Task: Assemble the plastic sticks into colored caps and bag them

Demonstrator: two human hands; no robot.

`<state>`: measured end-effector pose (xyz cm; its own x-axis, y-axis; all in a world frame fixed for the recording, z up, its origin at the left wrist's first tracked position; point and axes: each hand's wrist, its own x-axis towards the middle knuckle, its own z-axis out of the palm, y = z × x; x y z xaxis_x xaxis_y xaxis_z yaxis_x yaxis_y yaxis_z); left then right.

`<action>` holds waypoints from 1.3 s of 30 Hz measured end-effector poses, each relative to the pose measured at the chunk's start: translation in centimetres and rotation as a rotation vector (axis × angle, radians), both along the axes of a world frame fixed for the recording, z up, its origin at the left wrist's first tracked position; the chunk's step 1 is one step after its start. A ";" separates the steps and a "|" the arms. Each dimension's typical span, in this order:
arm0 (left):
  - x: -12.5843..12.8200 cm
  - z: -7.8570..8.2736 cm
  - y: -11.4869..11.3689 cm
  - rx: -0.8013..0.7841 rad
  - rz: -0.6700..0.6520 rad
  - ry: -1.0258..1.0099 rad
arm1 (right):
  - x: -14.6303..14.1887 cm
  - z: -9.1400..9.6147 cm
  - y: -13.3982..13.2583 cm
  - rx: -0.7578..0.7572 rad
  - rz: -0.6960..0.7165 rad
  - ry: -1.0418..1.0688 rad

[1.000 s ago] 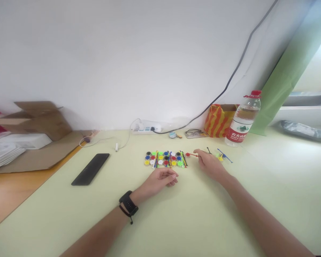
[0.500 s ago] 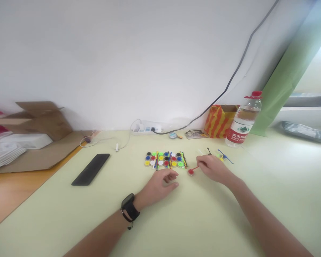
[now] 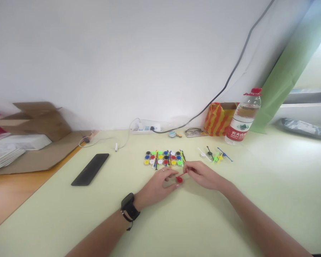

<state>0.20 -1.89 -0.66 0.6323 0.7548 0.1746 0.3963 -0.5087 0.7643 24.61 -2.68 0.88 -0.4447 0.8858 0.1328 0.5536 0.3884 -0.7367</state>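
My right hand (image 3: 202, 176) pinches the thin stem of a small red disc-headed piece (image 3: 179, 179) just above the pale green table (image 3: 208, 221). My left hand (image 3: 160, 184), a black watch on its wrist, rests on the table with its fingertips touching the red head. Just beyond both hands lies a tidy block of coloured discs with sticks (image 3: 164, 159). To the right of it lie a few loose pieces (image 3: 215, 155) in white, black, green, yellow and blue.
A black phone (image 3: 91, 169) lies at the left. A water bottle (image 3: 242, 119), a striped bag (image 3: 216, 119), glasses (image 3: 194, 132) and a power strip (image 3: 147, 127) with cables line the wall. Cardboard and white boxes (image 3: 29, 139) fill the far left.
My right hand carried the red piece from beside the block's right end toward me and leftward. My left hand moved forward and met its head.
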 end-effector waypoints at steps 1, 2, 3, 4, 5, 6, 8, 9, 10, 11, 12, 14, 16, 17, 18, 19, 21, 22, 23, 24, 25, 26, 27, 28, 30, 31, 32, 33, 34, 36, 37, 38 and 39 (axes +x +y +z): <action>0.0 0.0 0.0 0.006 -0.002 0.000 | 0.1 0.1 0.0 -0.023 0.012 0.028; 0.0 -0.1 0.0 0.017 -0.012 -0.002 | 0.2 0.2 0.1 -0.046 0.028 0.055; 0.0 -0.1 -0.1 0.031 -0.030 -0.006 | 0.2 0.3 0.1 -0.065 0.045 0.080; 0.0 -0.1 -0.1 0.046 -0.046 -0.012 | 0.1 0.4 0.1 -0.078 0.060 0.100; 0.0 -0.1 -0.1 0.057 -0.057 -0.014 | 0.0 0.5 0.0 -0.086 0.071 0.115; 0.0 -0.1 -0.1 0.060 -0.061 -0.015 | -0.1 0.7 0.0 -0.089 0.077 0.126; 0.1 -0.2 -0.1 0.047 -0.046 -0.013 | -0.3 0.8 -0.1 -0.088 0.076 0.155; 0.1 -0.2 -0.1 0.032 -0.031 -0.015 | -0.5 0.8 -0.1 -0.093 0.072 0.174; 0.1 -0.2 -0.1 0.015 -0.013 -0.021 | -0.6 0.8 -0.2 -0.107 0.069 0.201; 0.1 -0.2 -0.1 -0.005 0.003 -0.029 | -0.7 0.8 -0.2 -0.130 0.068 0.238; 0.1 -0.2 -0.1 -0.028 0.016 -0.042 | -0.7 0.7 -0.3 -0.164 0.074 0.283; 0.1 -0.2 -0.1 -0.084 0.028 -0.079 | -0.9 0.7 -0.4 -0.241 0.105 0.385; 0.1 0.0 0.0 -0.148 0.033 -0.146 | -1.2 0.6 -0.6 -0.304 0.151 0.460; 0.1 0.1 0.0 -0.181 0.036 -0.188 | -1.3 0.7 -0.7 -0.322 0.168 0.478; 0.1 0.1 0.0 -0.212 0.040 -0.231 | -1.5 0.7 -0.8 -0.332 0.178 0.486; 0.1 0.2 0.1 -0.240 0.041 -0.273 | -1.6 0.7 -0.9 -0.333 0.183 0.488; 0.2 0.2 0.2 -0.289 0.036 -0.341 | -2.0 0.6 -1.0 -0.317 0.179 0.477; 0.2 0.1 0.3 -0.311 0.037 -0.366 | -2.1 0.5 -1.1 -0.302 0.167 0.465; 0.2 0.0 0.3 -0.332 0.039 -0.386 | -2.2 0.4 -1.1 -0.284 0.152 0.449; 0.2 -0.1 0.4 -0.351 0.044 -0.401 | -2.2 0.3 -1.1 -0.265 0.134 0.430; 0.2 -0.2 0.4 -0.367 0.050 -0.411 | -2.3 0.2 -1.1 -0.248 0.116 0.412; 0.2 -0.4 0.4 -0.379 0.053 -0.417 | -2.3 0.1 -1.1 -0.234 0.102 0.395; 0.2 -0.4 0.4 -0.385 0.051 -0.419 | -2.3 0.1 -1.0 -0.222 0.094 0.382; 0.2 -0.5 0.4 -0.388 0.047 -0.419 | -2.3 0.1 -1.0 -0.213 0.090 0.371; 0.2 -0.5 0.5 -0.386 0.047 -0.419 | -2.3 0.3 -1.0 -0.192 0.089 0.357; 0.2 -0.5 0.4 -0.386 0.050 -0.418 | -2.3 0.3 -1.0 -0.181 0.089 0.350; 0.2 -0.4 0.4 -0.385 0.053 -0.416 | -2.3 0.4 -1.1 -0.169 0.088 0.343; 0.2 -0.3 0.4 -0.381 0.052 -0.413 | -2.3 0.5 -1.1 -0.158 0.086 0.337; 0.2 -0.2 0.3 -0.375 0.044 -0.407 | -2.3 0.5 -1.1 -0.148 0.086 0.331; 0.3 0.1 0.2 -0.358 0.018 -0.395 | -2.4 0.4 -1.1 -0.134 0.085 0.315; 0.3 0.2 0.1 -0.350 0.011 -0.390 | -2.5 0.3 -1.2 -0.127 0.082 0.306; 0.3 0.3 0.1 -0.343 0.013 -0.387 | -2.5 0.3 -1.2 -0.120 0.078 0.295; 0.3 0.3 0.0 -0.335 0.023 -0.385 | -2.6 0.2 -1.2 -0.112 0.074 0.283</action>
